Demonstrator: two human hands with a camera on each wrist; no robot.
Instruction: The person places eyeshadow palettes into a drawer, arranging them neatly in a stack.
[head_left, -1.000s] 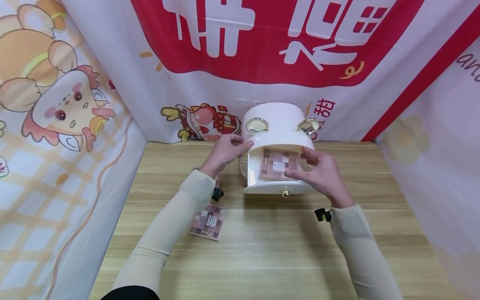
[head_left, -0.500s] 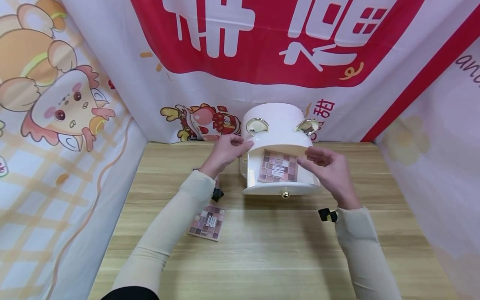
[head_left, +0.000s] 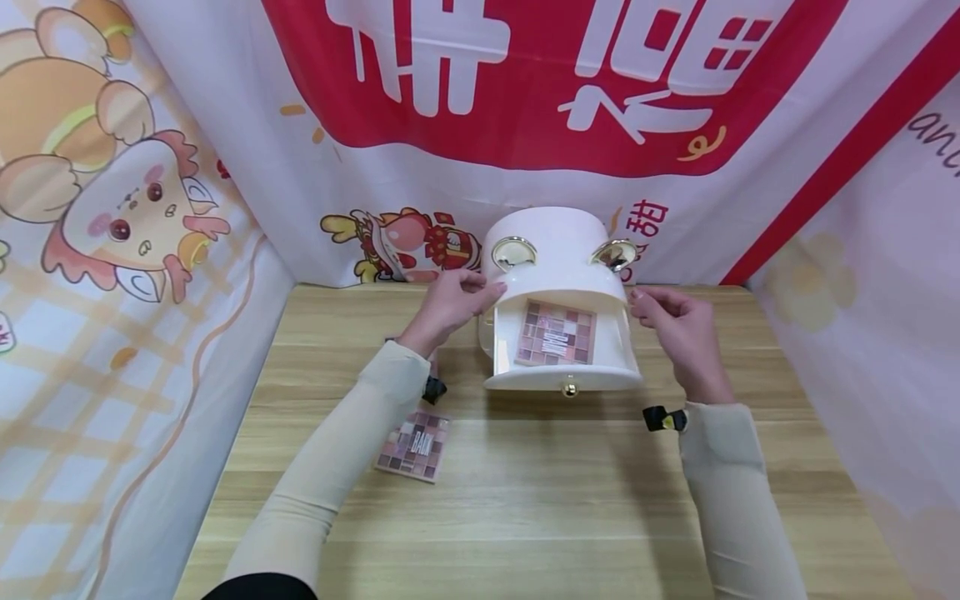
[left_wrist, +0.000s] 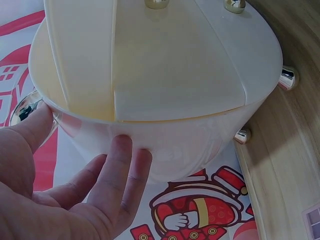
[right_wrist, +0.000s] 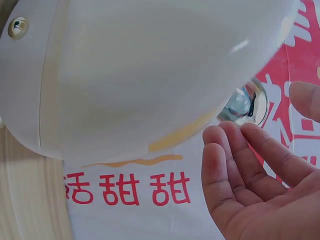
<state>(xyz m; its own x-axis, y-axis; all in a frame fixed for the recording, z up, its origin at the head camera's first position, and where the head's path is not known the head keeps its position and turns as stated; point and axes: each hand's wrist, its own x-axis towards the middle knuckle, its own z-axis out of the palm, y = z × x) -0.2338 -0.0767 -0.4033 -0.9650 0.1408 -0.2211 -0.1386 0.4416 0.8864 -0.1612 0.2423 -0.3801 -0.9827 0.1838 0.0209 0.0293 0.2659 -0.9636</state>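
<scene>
A white rounded box with two gold ear-shaped ornaments stands at the back of the wooden table. Its lower drawer is pulled out, and a pink checkered palette lies flat inside. My left hand rests on the box's left side, fingers fairly straight against the wall. My right hand hovers just beside the box's right side, fingers relaxed and holding nothing. In the right wrist view that hand is a little apart from the box, near a gold ornament.
A second pink palette lies on the table under my left forearm. A small gold knob sticks out of the drawer front. Printed cloth banners wall the table on the left, back and right.
My right hand has let go of the palette, which now lies in the drawer, and has drawn out to the right of the box. The left hand has stayed put.
</scene>
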